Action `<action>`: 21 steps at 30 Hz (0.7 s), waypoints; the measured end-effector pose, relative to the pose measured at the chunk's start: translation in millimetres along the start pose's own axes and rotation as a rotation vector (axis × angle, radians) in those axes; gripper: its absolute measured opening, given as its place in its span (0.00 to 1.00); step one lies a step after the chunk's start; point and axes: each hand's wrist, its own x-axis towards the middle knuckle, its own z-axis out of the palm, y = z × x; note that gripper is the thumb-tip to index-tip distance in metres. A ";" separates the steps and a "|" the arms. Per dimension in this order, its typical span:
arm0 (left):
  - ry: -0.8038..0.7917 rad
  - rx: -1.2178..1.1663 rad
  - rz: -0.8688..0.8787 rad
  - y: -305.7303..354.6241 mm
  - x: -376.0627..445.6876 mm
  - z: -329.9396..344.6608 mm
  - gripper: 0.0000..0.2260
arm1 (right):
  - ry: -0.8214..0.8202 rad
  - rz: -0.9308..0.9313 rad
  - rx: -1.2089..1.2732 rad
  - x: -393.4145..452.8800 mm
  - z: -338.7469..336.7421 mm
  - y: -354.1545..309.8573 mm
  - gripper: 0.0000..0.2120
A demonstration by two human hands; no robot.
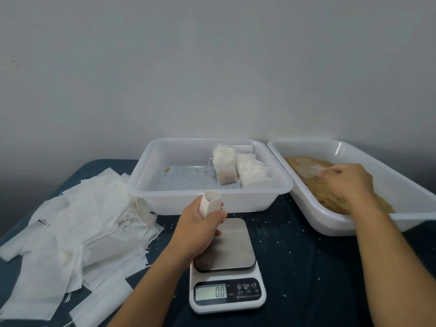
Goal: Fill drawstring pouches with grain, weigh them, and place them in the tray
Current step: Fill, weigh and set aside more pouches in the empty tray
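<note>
My left hand (pixel 200 226) grips an empty white pouch (pixel 210 202) upright, its mouth open, above the far edge of the scale (pixel 226 265). The scale's display reads 0.0 and its steel platform is bare. My right hand (pixel 346 182) holds a small clear scoop (pixel 317 170) down in the brown grain (pixel 306 175) of the white tub (pixel 354 223) at the right. Several filled pouches (pixel 238 169) lie in the right half of the white tray (pixel 207 204) behind the scale.
A loose heap of empty white pouches (pixel 77 232) covers the left of the dark blue table (pixel 306 267). Stray grains dot the cloth around the scale. A plain wall stands just behind the tray and the tub.
</note>
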 end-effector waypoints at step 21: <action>0.152 0.312 0.075 3.4 2.1 -13.7 0.06 | -0.582 -0.359 0.308 -79.7 -38.5 -62.1 0.16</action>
